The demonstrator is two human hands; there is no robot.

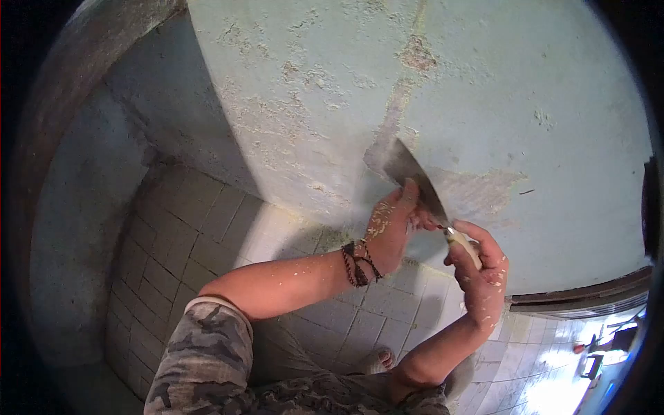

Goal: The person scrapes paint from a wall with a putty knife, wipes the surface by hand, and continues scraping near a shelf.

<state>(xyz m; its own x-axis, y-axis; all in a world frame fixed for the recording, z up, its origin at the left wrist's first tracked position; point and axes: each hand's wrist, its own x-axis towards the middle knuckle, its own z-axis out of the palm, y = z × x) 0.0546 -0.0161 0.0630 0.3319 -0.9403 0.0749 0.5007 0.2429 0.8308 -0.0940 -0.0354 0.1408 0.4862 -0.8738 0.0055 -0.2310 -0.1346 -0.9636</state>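
My right hand (482, 266) is wrapped round the pale handle of a scraper (417, 176), whose wide metal blade points up and left against the wall. On the blade's lower left side, my left hand (395, 225) presses its fingers to the metal; a dark braided bracelet is on that wrist. Pale flakes stick to both hands and forearms. Around the blade, the light green wall (484, 104) shows a bare greyish patch (477, 190) and a strip of exposed plaster running upward.
Below the wall lies a tiled floor (332, 315) with flakes along its edge. A recessed corner (187, 104) is at the left. A dark door sill (581, 296) stands at the right, with bright light and unclear objects beyond. My foot (384, 358) shows at the bottom.
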